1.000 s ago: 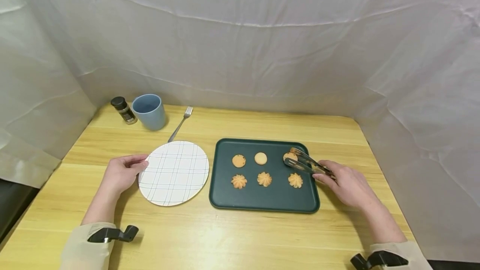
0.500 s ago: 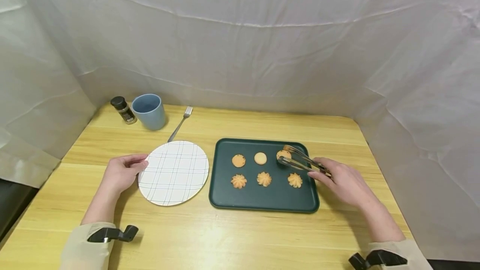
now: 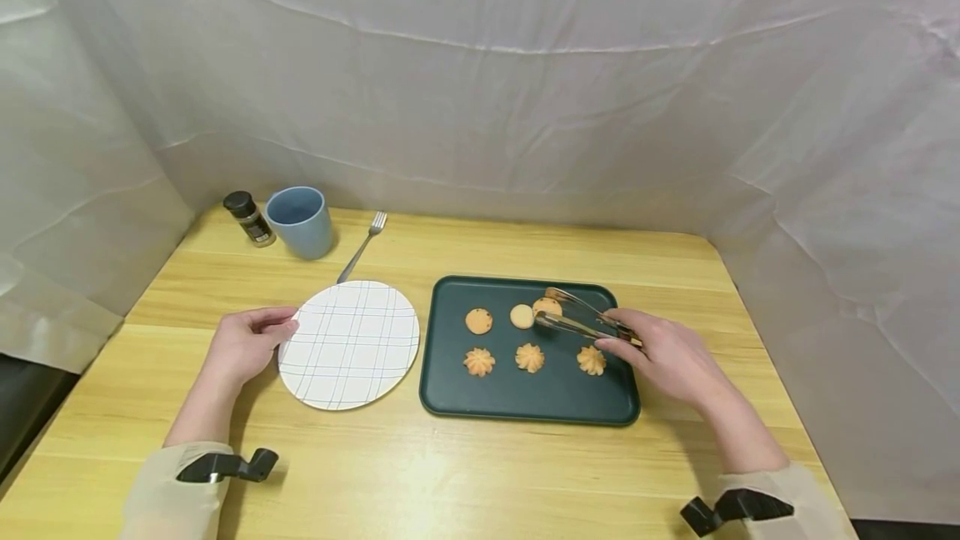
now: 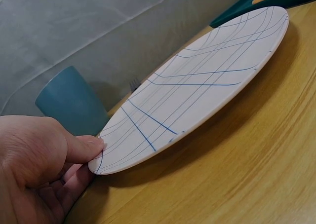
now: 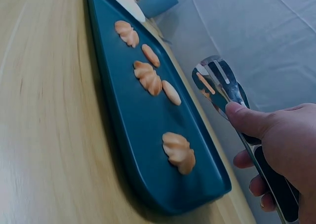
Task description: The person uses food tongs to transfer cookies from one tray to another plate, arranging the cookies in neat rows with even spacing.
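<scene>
A: What is gripped by the fingers of the right hand?

B: A pair of shiny silver metal tongs is gripped by them, and a round golden cookie is held between the tongs' tips.

A: Where is that cookie held?

B: Above the dark green rectangular tray, towards its far side. By the right wrist view, the tongs are seen raised clear of it.

A: And on the left?

B: The rim of a round white plate with blue grid lines is pinched by the left hand, with the thumb laid on top. Whether the plate is lifted cannot be told.

A: What is carried by the tray?

B: A small pale-yellow round cookie, a dark-specked round cookie and, on the near side, a row of three star-shaped golden cookies.

A: Farther out?

B: Behind the plate, a slim silver fork is laid on the pale wooden counter; left of it, a blue cylindrical mug is set beside a black-lidded jar.
</scene>
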The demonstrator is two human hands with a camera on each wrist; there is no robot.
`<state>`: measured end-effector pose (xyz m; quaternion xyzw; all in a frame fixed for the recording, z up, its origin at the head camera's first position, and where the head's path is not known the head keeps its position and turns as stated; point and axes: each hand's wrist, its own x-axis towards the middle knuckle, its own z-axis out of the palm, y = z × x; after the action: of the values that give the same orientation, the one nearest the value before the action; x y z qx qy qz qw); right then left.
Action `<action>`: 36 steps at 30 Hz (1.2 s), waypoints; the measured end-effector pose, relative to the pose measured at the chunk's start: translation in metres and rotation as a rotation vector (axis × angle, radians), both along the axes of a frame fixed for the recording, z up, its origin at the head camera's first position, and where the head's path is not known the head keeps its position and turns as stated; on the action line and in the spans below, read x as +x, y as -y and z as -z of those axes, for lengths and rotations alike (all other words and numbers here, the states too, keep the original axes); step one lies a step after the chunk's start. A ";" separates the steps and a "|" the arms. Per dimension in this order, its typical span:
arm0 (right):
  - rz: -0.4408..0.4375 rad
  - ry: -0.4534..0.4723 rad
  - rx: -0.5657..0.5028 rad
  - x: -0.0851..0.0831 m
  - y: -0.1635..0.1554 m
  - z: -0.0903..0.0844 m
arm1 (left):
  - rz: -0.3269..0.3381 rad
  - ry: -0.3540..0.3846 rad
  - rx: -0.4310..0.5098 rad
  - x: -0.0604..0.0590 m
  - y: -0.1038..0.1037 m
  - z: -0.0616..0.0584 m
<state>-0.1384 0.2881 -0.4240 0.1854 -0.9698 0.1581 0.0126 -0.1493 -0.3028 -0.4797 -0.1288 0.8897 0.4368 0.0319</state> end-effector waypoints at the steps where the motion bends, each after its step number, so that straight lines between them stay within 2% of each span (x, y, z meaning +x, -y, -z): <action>1: -0.002 -0.002 0.000 0.000 0.002 0.000 | 0.000 0.000 0.000 0.000 0.000 0.000; 14: -0.075 -0.034 -0.009 -0.007 0.028 -0.003 | 0.009 -0.029 -0.014 -0.001 -0.004 -0.001; 26: -0.138 -0.024 -0.006 -0.010 0.056 -0.002 | 0.002 -0.001 -0.007 0.002 -0.001 -0.002; 36: -0.184 -0.030 -0.023 -0.014 0.079 -0.001 | 0.003 -0.017 -0.011 0.001 -0.002 -0.001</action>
<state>-0.1526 0.2089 -0.4230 0.2758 -0.9465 0.1667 0.0147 -0.1486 -0.3012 -0.4783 -0.1243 0.8924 0.4330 0.0243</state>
